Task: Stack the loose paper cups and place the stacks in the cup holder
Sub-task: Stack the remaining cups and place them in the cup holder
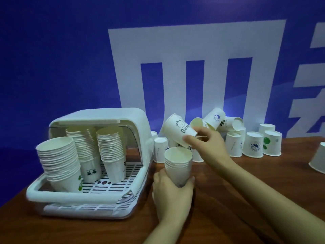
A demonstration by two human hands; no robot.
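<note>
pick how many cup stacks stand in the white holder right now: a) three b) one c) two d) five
a, three stacks stand on the slotted floor of the cup holder: the front left stack, the middle stack and the right stack.

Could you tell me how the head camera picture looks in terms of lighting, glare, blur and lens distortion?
In the head view, a cool bluish cast from the blue wall; a bright glare spot on it above the loose cups; wide-angle bending of the table edge and cup holder; slight softness on the right hand and its cup, the left hand sharper.
</note>
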